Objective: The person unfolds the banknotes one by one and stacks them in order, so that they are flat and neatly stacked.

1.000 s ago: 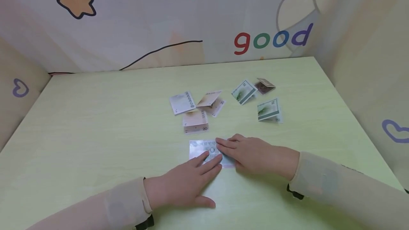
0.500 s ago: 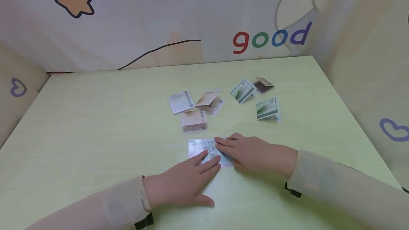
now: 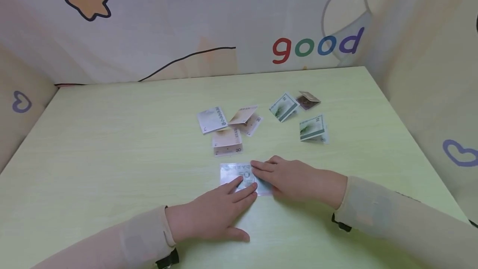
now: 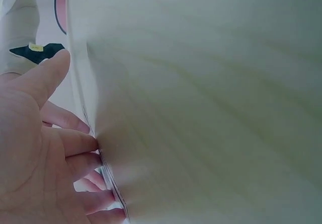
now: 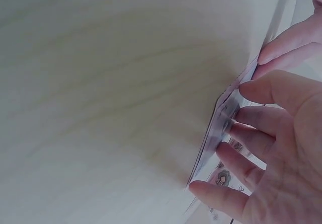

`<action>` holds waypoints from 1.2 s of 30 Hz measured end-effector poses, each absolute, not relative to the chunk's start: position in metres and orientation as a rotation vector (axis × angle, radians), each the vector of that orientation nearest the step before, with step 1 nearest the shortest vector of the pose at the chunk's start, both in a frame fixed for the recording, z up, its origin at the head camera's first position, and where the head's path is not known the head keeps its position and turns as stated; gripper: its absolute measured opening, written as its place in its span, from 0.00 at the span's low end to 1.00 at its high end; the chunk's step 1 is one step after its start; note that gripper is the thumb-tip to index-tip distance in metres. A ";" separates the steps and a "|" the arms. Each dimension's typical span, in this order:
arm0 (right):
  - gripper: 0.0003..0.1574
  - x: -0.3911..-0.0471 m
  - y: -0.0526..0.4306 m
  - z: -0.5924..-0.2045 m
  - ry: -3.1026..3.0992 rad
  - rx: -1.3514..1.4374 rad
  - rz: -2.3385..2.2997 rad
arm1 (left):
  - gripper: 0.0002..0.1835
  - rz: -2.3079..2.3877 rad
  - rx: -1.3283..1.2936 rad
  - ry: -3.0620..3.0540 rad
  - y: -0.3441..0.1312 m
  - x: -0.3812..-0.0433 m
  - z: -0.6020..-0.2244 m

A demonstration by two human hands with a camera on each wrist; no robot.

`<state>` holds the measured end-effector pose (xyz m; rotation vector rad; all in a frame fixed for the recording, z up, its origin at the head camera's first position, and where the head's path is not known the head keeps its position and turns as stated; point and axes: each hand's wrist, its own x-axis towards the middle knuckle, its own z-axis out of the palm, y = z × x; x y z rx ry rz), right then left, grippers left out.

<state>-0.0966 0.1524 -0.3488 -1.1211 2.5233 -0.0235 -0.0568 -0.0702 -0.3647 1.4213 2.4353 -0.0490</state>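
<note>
A pale blue-white banknote point(image 3: 229, 173) lies on the table in front of me, its printed number partly covered by fingers. My left hand point(image 3: 213, 215) rests on its near side with straight, spread fingers and the thumb out to the side. From the right, my right hand point(image 3: 298, 179) presses its fingertips on the note's right part, hiding that end. In the right wrist view a crease crosses the banknote point(image 5: 207, 138), and one part tilts slightly off the surface. Only a thin edge of the banknote point(image 4: 114, 183) shows in the left wrist view.
Beyond the hands lie several folded banknotes: a whitish one point(image 3: 212, 120), two pinkish ones point(image 3: 228, 138), two green ones point(image 3: 284, 107) and a dark brownish one point(image 3: 309, 99). Some stand half open like tents. A printed cloth point(image 3: 168, 24) walls the back of the pale green table point(image 3: 112, 144).
</note>
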 end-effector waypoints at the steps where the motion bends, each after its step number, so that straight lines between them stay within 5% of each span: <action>1: 0.39 -0.097 0.152 -0.349 2.524 -1.127 -0.026 | 0.44 -0.042 1.411 2.430 -0.070 -0.057 -0.365; 36: 0.36 -0.090 0.164 -0.346 2.514 -1.238 -0.030 | 0.39 0.076 1.255 2.487 -0.096 -0.057 -0.360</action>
